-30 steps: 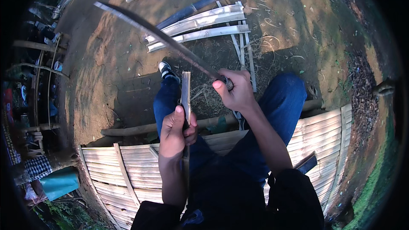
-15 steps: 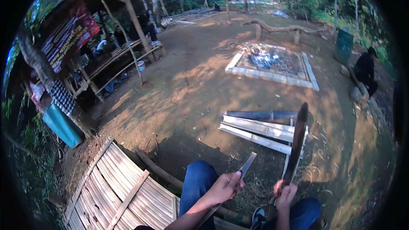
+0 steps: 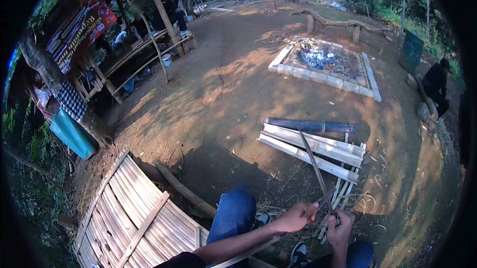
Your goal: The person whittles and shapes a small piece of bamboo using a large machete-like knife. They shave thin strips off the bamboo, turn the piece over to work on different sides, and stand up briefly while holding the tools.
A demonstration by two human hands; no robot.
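Observation:
My right hand [image 3: 340, 227] is closed around the handle of a long machete [image 3: 313, 158], whose dark blade points up and to the left. My left hand [image 3: 297, 217] pinches a thin bamboo strip [image 3: 270, 242] running back past my forearm toward the lower edge. The strip's far end meets or crosses the blade close to the handle; whether they touch, I cannot tell. Split bamboo halves [image 3: 323, 144] lie on the ground just beyond the blade, beside a dark uncut bamboo pole [image 3: 313, 125]. Several narrow strips [image 3: 343, 193] extend under them toward my feet.
A bamboo slat platform [image 3: 119, 208] is at my lower left. Ahead, a block-edged fire pit [image 3: 328, 81] smokes before a log bench [image 3: 338, 21]. One person [image 3: 435, 86] sits at the right; others occupy a shelter [image 3: 149, 39] at the left. Curled shavings [image 3: 367, 202] litter the dirt.
The machete has swung from nearly upright to leaning left. My left hand has moved right with the bamboo strip, bringing its end to the blade. The view has shifted slightly.

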